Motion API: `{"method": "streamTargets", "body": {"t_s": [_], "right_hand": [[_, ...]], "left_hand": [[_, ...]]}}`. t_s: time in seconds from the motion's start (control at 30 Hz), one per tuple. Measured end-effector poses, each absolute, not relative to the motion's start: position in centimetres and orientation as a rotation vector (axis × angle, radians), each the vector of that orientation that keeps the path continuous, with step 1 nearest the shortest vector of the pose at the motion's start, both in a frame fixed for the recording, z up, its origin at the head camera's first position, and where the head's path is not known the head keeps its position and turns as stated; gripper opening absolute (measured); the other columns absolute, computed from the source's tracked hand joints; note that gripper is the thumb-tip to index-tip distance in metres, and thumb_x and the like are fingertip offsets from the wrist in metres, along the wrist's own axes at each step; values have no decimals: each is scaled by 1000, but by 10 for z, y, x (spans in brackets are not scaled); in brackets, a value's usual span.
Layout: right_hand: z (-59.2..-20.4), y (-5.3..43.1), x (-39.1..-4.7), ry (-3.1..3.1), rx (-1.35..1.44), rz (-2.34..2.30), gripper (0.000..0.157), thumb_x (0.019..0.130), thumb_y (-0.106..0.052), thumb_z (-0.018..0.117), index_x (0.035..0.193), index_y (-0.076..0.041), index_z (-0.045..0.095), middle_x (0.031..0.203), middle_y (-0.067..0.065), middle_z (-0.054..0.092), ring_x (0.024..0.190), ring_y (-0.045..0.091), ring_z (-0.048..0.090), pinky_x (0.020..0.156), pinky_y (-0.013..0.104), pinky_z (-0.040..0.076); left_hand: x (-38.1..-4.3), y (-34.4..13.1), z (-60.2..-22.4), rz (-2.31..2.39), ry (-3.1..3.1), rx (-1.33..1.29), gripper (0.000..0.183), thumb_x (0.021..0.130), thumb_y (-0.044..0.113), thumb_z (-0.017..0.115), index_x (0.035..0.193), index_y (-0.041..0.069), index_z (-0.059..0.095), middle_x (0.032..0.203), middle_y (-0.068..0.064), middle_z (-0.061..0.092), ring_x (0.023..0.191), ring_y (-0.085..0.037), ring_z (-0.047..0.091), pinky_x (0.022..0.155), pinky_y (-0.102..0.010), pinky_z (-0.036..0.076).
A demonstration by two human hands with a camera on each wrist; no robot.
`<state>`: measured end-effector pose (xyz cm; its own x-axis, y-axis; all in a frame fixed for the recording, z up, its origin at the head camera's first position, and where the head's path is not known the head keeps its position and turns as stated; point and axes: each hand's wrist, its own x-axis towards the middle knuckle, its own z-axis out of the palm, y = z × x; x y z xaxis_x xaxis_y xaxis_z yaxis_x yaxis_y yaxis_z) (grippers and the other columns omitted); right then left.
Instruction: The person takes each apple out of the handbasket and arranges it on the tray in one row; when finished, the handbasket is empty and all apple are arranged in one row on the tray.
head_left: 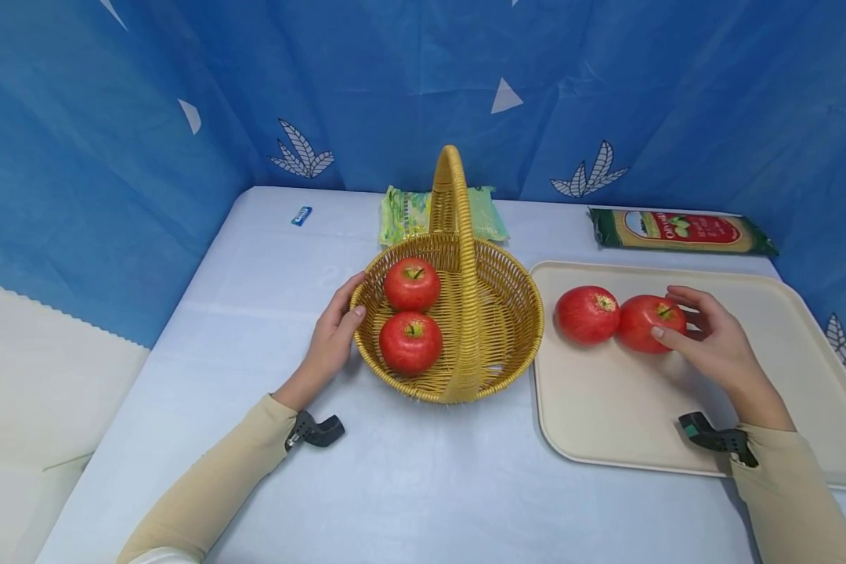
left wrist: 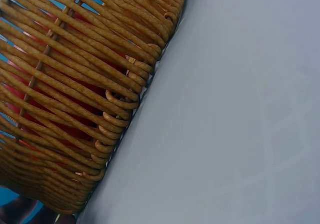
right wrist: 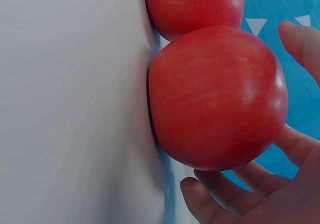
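A yellow wicker basket (head_left: 502, 374) with a tall arched handle stands mid-table. Inside, on its left side, lie two red apples, a rear apple (head_left: 412, 285) and a front apple (head_left: 410, 345). My left hand (head_left: 334, 333) holds the basket's left rim, thumb tip over the edge; in the left wrist view its dark fingers (left wrist: 19, 210) show at the bottom corner. To the right, two more apples sit side by side on a beige tray (head_left: 606, 415). Around the right-hand apple (right wrist: 215, 99), my right hand (head_left: 715, 341) has its fingers spread, the thumb apart from the skin. Beside it is the other apple (head_left: 587, 315).
Behind the basket lies a green and yellow packet (head_left: 403, 217). A long green and tan package (head_left: 684, 231) rests behind the tray. At the back left is a small blue wrapped item (head_left: 301, 216). A blue patterned curtain (head_left: 395, 86) hangs along the table's back edge.
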<state>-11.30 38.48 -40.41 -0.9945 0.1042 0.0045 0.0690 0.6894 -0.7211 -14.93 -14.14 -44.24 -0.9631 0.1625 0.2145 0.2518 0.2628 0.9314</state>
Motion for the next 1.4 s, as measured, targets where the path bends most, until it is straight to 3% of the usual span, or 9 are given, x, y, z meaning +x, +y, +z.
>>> {"method": "streamTargets", "body": {"t_s": [0.23, 0.57, 0.73, 0.9, 0.97, 1.03, 1.1, 1.17, 1.4], "right_hand": [[-399, 386, -114, -2858, -179, 1180, 81, 94, -26, 74, 160, -15, 30, 158, 26, 35, 109, -5, 39, 73, -2, 41], [-361, 375, -123, -2636, -39, 1220, 72, 91, -10, 75, 155, -21, 42, 155, 0, 47, 115, -14, 45, 95, -4, 37], [-348, 341, -132, -2591, 123, 1289, 75, 85, 0, 78, 151, -18, 47, 150, 3, 50, 121, -7, 49, 99, 1, 40], [-344, 303, -137, -2644, 275, 1303, 77, 84, -3, 79, 152, -15, 46, 153, 11, 49, 131, 6, 52, 89, 2, 46], [-344, 288, -137, -2678, 339, 1303, 74, 86, -7, 79, 152, -15, 46, 153, 12, 49, 133, 13, 53, 93, 10, 51], [-342, 272, -138, -2700, 396, 1319, 71, 86, -9, 79, 150, -13, 48, 152, 13, 51, 134, 18, 53, 104, 29, 54], [-342, 259, -137, -2704, 466, 1345, 69, 87, -9, 79, 149, -12, 50, 151, 13, 52, 134, 23, 53, 111, 51, 49], [-342, 246, -137, -2693, 542, 1384, 67, 86, -7, 79, 147, -9, 51, 149, 14, 53, 134, 27, 54, 111, 65, 42], [-348, 206, -141, -2705, 777, 1421, 61, 87, -6, 78, 142, -3, 54, 142, 15, 59, 132, 33, 57, 112, 51, 46]], "left_hand": [[-149, -141, -442, -1817, -2438, -405, 52, 107, 13, 42, 159, 12, 36, 165, -9, 37, 153, -29, 35, 124, -50, 31], [-148, -142, -442, -1829, -2435, -399, 52, 107, 14, 43, 159, 15, 37, 165, -7, 37, 153, -26, 35, 124, -49, 31], [-148, -142, -441, -1834, -2430, -403, 52, 107, 14, 43, 159, 15, 37, 166, -7, 36, 154, -27, 34, 125, -50, 30], [-148, -141, -440, -1847, -2433, -408, 52, 107, 14, 42, 159, 14, 36, 166, -7, 35, 154, -27, 33, 125, -50, 30], [-147, -141, -440, -1848, -2430, -404, 52, 107, 13, 42, 159, 14, 37, 166, -7, 35, 154, -27, 33, 125, -50, 30], [-147, -141, -440, -1838, -2429, -399, 52, 107, 13, 42, 158, 13, 37, 166, -8, 36, 154, -28, 34, 125, -50, 29], [-148, -141, -440, -1831, -2424, -401, 52, 107, 13, 42, 158, 12, 37, 165, -9, 37, 154, -28, 34, 125, -49, 29], [-148, -141, -439, -1820, -2422, -400, 52, 107, 13, 43, 158, 13, 37, 164, -9, 39, 153, -27, 35, 125, -47, 30], [-147, -140, -438, -1811, -2432, -407, 53, 106, 14, 43, 159, 13, 36, 164, -9, 39, 152, -27, 36, 124, -45, 31]]}}
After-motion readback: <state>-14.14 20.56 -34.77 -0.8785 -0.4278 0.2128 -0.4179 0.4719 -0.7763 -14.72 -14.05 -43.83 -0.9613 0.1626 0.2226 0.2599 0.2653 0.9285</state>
